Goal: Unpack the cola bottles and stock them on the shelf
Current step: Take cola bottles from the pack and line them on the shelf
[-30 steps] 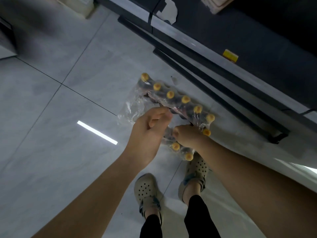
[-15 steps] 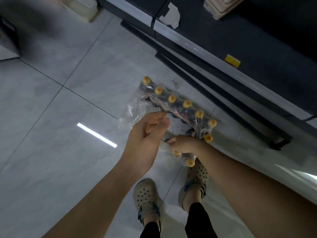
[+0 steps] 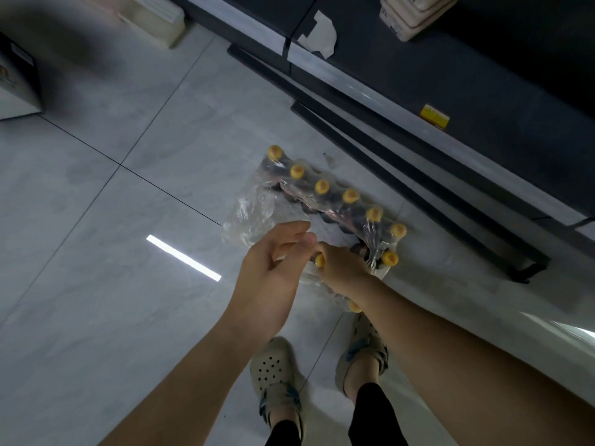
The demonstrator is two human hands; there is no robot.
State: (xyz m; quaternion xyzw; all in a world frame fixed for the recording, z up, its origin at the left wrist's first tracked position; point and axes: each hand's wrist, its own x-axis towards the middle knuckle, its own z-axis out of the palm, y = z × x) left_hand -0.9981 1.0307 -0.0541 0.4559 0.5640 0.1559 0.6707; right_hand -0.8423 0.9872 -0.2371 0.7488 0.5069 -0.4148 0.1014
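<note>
A shrink-wrapped pack of dark cola bottles [image 3: 335, 204] with yellow caps stands on the grey tiled floor, just in front of the dark shelf [image 3: 467, 82]. Its clear plastic wrap [image 3: 257, 214] is torn open and crumpled on the left side. My right hand [image 3: 343, 268] is closed around the neck of one bottle at the near edge of the pack; its yellow cap shows at my fingers. My left hand [image 3: 273, 272] hovers beside it with fingers loosely curled and apart, its fingertips at the wrap and close to the right hand.
The low dark shelf carries a yellow price tag [image 3: 434, 115], a torn paper scrap [image 3: 318, 35] and a beige item [image 3: 415, 14]. A cream container [image 3: 157, 17] and a box [image 3: 16, 82] stand on the floor at left. My feet in clogs [image 3: 277, 371] are right below the pack.
My right hand has slid left along the near side of the pack and closed on a bottle neck. My left hand has loosened and drawn back a little from the wrap.
</note>
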